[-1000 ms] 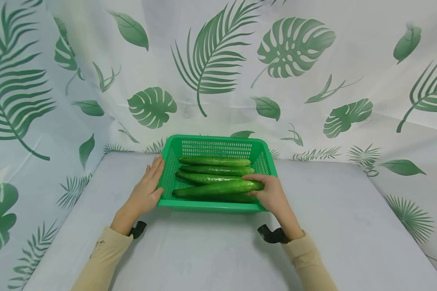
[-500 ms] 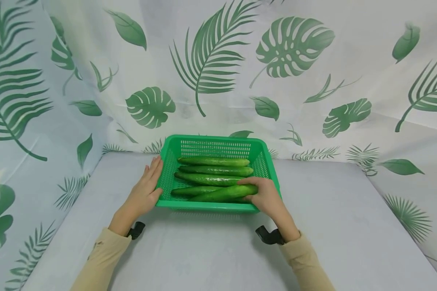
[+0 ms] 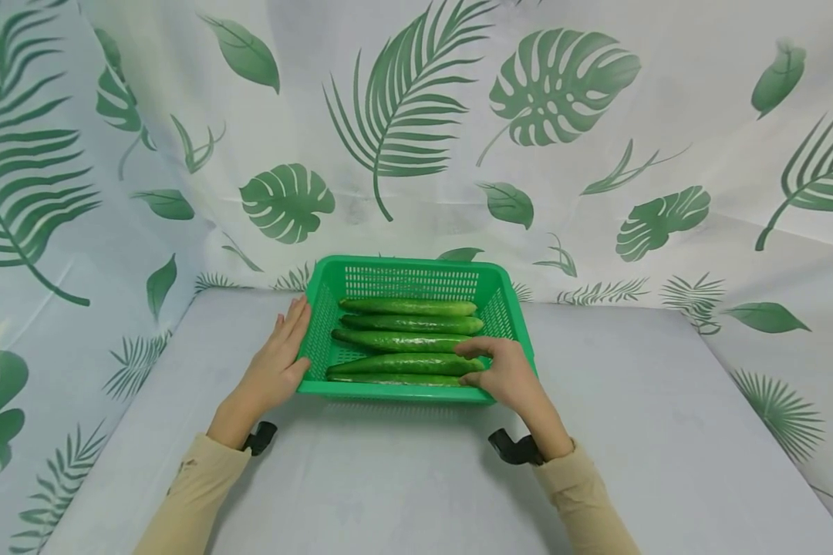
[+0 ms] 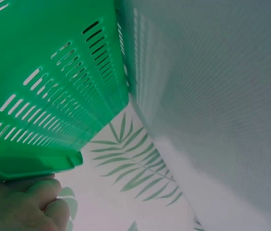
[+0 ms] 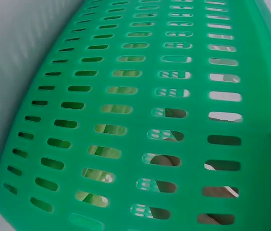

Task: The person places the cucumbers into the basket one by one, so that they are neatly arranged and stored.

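Several green cucumbers lie side by side in a green plastic basket (image 3: 406,394) in the head view. My right hand (image 3: 507,370) reaches over the basket's front right corner. Its thumb and fingers are spread around the right end of the second cucumber from the front (image 3: 403,363), with a gap showing between them. The frontmost cucumber (image 3: 396,379) lies along the near wall, partly hidden by the rim. My left hand (image 3: 271,366) rests with extended fingers against the basket's left side. The left wrist view shows its fingers (image 4: 44,195) under the basket's rim.
The basket stands on a pale table (image 3: 389,478), close to a white backdrop (image 3: 416,223) with green leaf prints. In the right wrist view, the slotted basket wall (image 5: 140,120) hides most of the hand and the cucumbers. Black wrist mounts (image 3: 514,447) sit under both wrists.
The cucumber that my right hand held has been lowered and now lies in the front part of the basket, level with the others. My fingers have spread off it. The left hand stays put.
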A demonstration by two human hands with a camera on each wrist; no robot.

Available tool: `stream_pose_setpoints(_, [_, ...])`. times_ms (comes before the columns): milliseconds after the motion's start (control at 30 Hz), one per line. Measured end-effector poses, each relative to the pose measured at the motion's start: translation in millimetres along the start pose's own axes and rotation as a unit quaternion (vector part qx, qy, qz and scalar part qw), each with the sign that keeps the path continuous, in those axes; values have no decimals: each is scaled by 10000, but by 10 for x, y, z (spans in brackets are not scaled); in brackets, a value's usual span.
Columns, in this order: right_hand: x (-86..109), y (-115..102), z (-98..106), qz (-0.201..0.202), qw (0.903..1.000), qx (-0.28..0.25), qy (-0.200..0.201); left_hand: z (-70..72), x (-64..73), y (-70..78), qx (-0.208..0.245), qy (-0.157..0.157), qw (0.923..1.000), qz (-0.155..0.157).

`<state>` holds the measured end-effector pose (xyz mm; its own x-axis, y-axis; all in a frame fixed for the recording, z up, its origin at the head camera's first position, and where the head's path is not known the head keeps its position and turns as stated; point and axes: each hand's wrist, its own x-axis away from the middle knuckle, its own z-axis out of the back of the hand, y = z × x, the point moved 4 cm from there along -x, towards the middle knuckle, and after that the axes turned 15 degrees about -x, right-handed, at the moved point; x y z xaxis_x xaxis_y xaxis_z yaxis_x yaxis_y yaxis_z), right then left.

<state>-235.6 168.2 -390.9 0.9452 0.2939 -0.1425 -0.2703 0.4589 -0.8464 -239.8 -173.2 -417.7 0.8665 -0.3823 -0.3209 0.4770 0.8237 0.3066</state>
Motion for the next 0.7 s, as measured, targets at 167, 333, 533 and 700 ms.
stream_pose_setpoints(167, [4,-12,0,2,10000,24,6,4,0,2,11,-14,10000,20])
stream_pose_setpoints(333, [6,-3,3,11,10000,54,16,-9,-1,0,28,-10,10000,12])
stream_pose_setpoints(533, [11,-4,-2,136,9999,72,-6,-10,6,2,56,-3,10000,5])
stream_pose_setpoints(700, [14,-29,-3,213,9997,70,2,3,2,-2,88,-16,10000,16])
